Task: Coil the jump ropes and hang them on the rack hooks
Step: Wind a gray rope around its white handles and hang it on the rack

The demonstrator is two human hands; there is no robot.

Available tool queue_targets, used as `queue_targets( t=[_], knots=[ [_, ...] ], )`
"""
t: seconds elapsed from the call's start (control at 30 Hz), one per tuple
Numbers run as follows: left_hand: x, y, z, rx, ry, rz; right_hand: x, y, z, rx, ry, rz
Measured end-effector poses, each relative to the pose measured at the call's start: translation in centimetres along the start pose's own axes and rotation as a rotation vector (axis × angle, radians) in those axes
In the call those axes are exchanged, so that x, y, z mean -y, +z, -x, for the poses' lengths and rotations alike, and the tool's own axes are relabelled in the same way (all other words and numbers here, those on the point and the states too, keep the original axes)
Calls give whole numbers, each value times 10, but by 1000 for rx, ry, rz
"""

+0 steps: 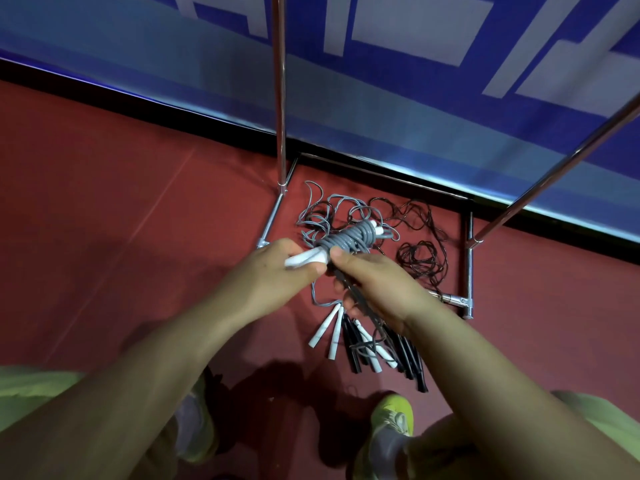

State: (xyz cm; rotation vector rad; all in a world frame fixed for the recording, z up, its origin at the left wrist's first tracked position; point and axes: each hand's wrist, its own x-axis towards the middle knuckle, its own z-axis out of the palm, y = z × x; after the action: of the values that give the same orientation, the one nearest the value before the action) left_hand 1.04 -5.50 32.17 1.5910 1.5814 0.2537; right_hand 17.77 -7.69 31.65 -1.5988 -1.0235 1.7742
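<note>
I am in what looks like a sports hall or gym. Under my feet is a dark red court floor, and a blue banner with large white lettering runs along its edge. A chrome tube rack stands against it, with jump ropes heaped on the floor inside its base.

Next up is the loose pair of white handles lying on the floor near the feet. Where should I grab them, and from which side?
Grip the pair of white handles around their middle, coming straight down from above. They lie side by side on the red floor, nearly parallel, so one grasp spans both. Approach from their left: black handles crowd the right side, and the grey cord leaves their upper ends.
</note>
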Motion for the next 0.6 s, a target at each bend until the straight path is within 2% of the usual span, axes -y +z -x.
queue_targets(
  t=[0.1,0.23,0.33,0.43,0.6],
  knots=[
    [-3,-4,2,10,36,78,1,0,-1,-31,-72,-13],
    [-3,-6,3,26,81,61,2,0,-1,-25,-136,-47],
    [-5,-10,3,71,12,305,3,-2,-1,4,-193,-52],
    [-10,-21,3,301,-216,672,4,-3,0,47,-269,-119],
    [-15,-22,15,785,-338,912,1,-6,0,134,-340,-185]
  ],
)
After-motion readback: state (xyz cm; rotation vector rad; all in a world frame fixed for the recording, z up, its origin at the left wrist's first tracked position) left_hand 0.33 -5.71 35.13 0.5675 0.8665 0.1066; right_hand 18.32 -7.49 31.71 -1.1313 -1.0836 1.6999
